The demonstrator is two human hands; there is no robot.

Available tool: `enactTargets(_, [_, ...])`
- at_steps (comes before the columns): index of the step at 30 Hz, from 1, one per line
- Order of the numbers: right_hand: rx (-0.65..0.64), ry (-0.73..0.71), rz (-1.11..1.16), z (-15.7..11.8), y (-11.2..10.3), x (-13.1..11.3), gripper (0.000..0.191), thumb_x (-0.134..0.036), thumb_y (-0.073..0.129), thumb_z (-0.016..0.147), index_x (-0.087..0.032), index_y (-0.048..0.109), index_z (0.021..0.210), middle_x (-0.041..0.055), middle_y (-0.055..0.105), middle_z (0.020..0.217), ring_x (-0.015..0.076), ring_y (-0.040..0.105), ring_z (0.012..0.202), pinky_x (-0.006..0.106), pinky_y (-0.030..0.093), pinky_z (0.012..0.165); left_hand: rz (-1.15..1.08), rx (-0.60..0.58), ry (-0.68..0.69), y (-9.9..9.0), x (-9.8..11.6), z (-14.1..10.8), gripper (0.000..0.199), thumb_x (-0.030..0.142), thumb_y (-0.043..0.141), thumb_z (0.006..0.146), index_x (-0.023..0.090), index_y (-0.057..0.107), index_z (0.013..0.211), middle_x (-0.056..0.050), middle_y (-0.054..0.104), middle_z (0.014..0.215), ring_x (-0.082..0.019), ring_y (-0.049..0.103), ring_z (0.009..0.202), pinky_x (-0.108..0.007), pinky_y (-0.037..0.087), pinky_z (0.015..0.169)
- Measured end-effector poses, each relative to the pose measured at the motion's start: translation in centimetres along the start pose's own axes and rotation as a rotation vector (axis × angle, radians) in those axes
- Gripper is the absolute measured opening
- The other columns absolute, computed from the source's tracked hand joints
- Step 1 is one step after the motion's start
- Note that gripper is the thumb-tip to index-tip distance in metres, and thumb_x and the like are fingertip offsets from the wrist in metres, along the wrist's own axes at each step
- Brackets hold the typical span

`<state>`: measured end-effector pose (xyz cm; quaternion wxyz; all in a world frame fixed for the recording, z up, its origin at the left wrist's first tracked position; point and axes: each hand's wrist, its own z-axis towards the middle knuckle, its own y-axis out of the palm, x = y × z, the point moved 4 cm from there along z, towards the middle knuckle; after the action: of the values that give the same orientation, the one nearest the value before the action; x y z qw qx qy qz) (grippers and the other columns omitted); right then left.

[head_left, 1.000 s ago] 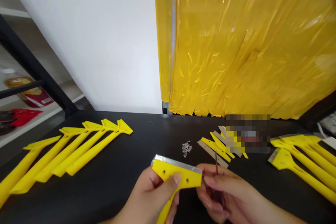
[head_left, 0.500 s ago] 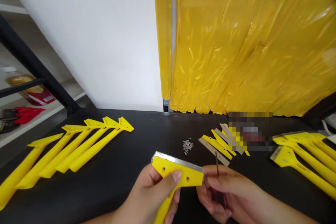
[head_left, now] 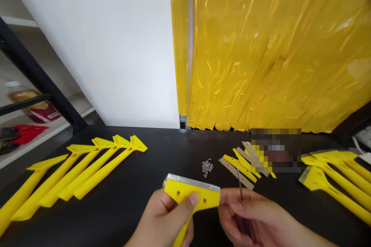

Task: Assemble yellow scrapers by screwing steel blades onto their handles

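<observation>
Left hand (head_left: 165, 220): grip closed on a yellow plastic scraper (head_left: 191, 195), held over the near edge of the black surface (head_left: 174, 150), steel blade (head_left: 191, 182) in place | right hand (head_left: 246, 212): grip pinched on a thin screwdriver (head_left: 240, 187) | done, apparently: bladed scrapers (head_left: 327, 185) are laid right | left to do, apparently: bladeless scrapers (head_left: 87, 170) are laid left; loose blades (head_left: 235, 173) and screws (head_left: 206, 168) are laid far centre
</observation>
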<state>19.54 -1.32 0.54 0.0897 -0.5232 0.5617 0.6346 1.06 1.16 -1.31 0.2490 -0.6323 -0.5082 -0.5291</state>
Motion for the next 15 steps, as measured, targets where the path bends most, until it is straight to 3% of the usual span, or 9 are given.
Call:
enactTargets(3, [0.015,0.02,-0.049,-0.1,-0.3,0.0,0.023,-0.04,0.07,0.09,-0.017,0.067,0.086,0.0002,0.053,0.071,0.0076,0.037,0.054,0.024,0.023,0.05,0.026,0.009,-0.018,-0.2,-0.3,0.5,0.069,0.082,0.068,0.074,0.021,0.052,0.045,0.003,0.044,0.029,-0.006,0.03,0.022,-0.021,0.016,0.026])
enactTargets(8, [0.075,0.023,-0.17,0.0,-0.8,0.1,0.034,-0.05,0.072,0.091,-0.019,0.061,0.087,-0.0013,0.055,0.073,0.0077,0.034,0.057,0.024,0.022,0.052,0.043,0.024,-0.037,-0.1,-0.3,0.2,0.068,0.077,0.067,0.079,0.021,0.05,0.044,0.002,0.045,0.031,-0.006,0.032,0.023,-0.019,0.021,0.027])
enactTargets(15, [0.131,0.01,-0.418,0.4,-1.1,0.5,0.046,-0.064,0.06,0.097,-0.02,0.056,0.084,-0.0042,0.053,0.067,0.0083,0.031,0.054,0.024,0.022,0.051,0.07,-0.026,-0.079,0.6,-0.1,-0.3,0.057,0.071,0.068,0.082,0.021,0.057,0.059,0.004,0.049,0.034,-0.006,0.032,0.024,-0.017,0.024,0.027])
